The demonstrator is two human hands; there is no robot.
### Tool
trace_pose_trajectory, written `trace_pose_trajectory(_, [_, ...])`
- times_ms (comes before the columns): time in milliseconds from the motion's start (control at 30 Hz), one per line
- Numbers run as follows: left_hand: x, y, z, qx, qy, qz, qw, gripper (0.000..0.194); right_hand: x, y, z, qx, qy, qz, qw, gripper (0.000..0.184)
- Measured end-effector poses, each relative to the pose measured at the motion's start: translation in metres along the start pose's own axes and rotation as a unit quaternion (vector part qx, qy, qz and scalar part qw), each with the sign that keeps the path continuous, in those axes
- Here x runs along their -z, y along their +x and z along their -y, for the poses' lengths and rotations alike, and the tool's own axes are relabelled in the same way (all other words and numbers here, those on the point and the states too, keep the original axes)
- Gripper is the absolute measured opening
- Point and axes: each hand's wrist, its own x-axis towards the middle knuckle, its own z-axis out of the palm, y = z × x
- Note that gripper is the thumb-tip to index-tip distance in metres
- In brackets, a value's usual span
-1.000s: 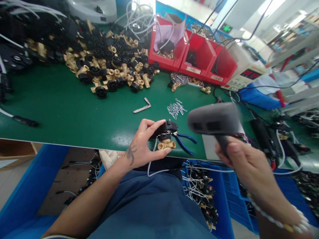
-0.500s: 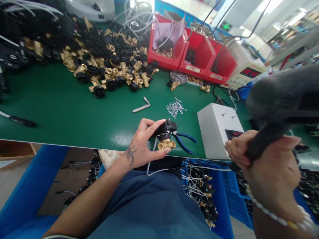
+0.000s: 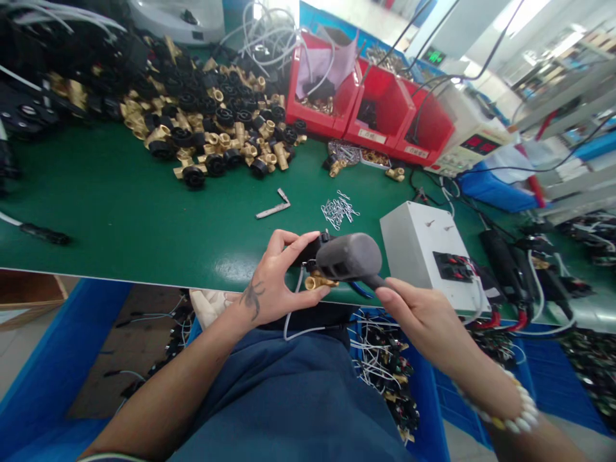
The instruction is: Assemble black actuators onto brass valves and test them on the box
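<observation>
My left hand (image 3: 276,276) is closed around a black-topped brass valve (image 3: 315,282) at the table's front edge, thumb by the brass and fingers over the black housing. A white cable runs down from it. My right hand (image 3: 423,311) grips a black mallet (image 3: 353,253) by its handle. The mallet head is over the valve and hides most of its top; whether they touch I cannot tell. Only part of the blue-handled pliers (image 3: 360,290) shows below the mallet. Just behind lie a small pile of metal clips (image 3: 338,210) and an L-shaped metal piece (image 3: 274,209).
A heap of brass and black valve parts (image 3: 226,135) covers the back left. Red bins (image 3: 375,135) stand at the back, beside a power supply (image 3: 471,147). To the right is a grey box (image 3: 409,250) with cables. Blue crates (image 3: 428,398) hold wired parts below the table.
My right hand has swung the mallet down and leftward, from raised at the right to over the valve. My left hand stays in place on the valve.
</observation>
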Motion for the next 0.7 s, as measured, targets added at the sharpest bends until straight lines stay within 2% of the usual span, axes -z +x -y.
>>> trace_pose_trajectory(33, [-0.0001, 0.0002, 0.0, -0.001, 0.0, -0.002, 1.0, 0.071, 0.0003, 0.0002, 0.0002, 0.005, -0.018, 0.02, 1.0, 0.069])
trace_pose_trajectory(67, [-0.0002, 0.0004, -0.0001, -0.001, 0.0, -0.002, 1.0, 0.071, 0.0013, -0.0002, 0.0001, 0.011, -0.016, 0.011, 1.0, 0.068])
trace_pose_trajectory(167, [-0.0004, 0.0008, 0.0002, 0.001, 0.0, 0.001, 1.0, 0.071, 0.0034, -0.0026, -0.001, 0.022, 0.075, -0.125, 0.989, 0.067])
trace_pose_trajectory(200, [-0.0004, 0.0008, 0.0005, 0.0, 0.0, 0.002, 1.0, 0.071, 0.003, -0.0023, -0.001, 0.022, 0.1, -0.15, 0.983, 0.067])
trace_pose_trajectory(233, [-0.0005, 0.0007, 0.0008, -0.002, 0.0, -0.001, 1.0, 0.072, 0.002, -0.0013, -0.0005, 0.021, 0.104, -0.145, 0.984, 0.068])
trace_pose_trajectory(267, [-0.0005, 0.0006, 0.0012, -0.004, 0.0, -0.004, 1.0, 0.072, 0.001, 0.0004, 0.0004, 0.017, 0.088, -0.11, 0.99, 0.069])
trace_pose_trajectory(367, [-0.0006, 0.0001, 0.0022, -0.003, -0.002, -0.008, 1.0, 0.073, 0.0015, 0.005, 0.004, 0.006, -0.005, 0.036, 0.999, 0.07])
trace_pose_trajectory(400, [-0.0006, -0.0001, 0.0023, -0.002, 0.0, -0.007, 1.0, 0.072, 0.0032, 0.005, 0.0045, 0.006, -0.012, 0.042, 0.999, 0.07])
trace_pose_trajectory(433, [-0.0007, -0.0002, 0.0023, -0.002, 0.002, -0.005, 1.0, 0.072, 0.005, 0.0041, 0.0044, 0.004, 0.002, 0.017, 1.0, 0.068])
trace_pose_trajectory(533, [-0.0009, -0.0001, 0.0017, -0.004, 0.01, -0.003, 1.0, 0.073, 0.0068, 0.0, 0.0007, 0.009, 0.115, -0.111, 0.987, 0.067])
trace_pose_trajectory(567, [-0.001, -0.0001, 0.0015, -0.004, 0.011, -0.001, 1.0, 0.073, 0.0055, -0.0005, -0.0009, 0.006, 0.136, -0.117, 0.984, 0.068])
trace_pose_trajectory(600, [-0.0009, 0.0, 0.0013, -0.005, 0.011, -0.001, 1.0, 0.073, 0.0036, -0.0001, -0.0021, 0.0, 0.135, -0.093, 0.986, 0.069])
trace_pose_trajectory(700, [-0.0006, 0.0003, 0.0012, -0.007, 0.01, -0.007, 1.0, 0.073, 0.0, 0.0031, -0.0025, -0.04, 0.049, 0.053, 0.997, 0.074])
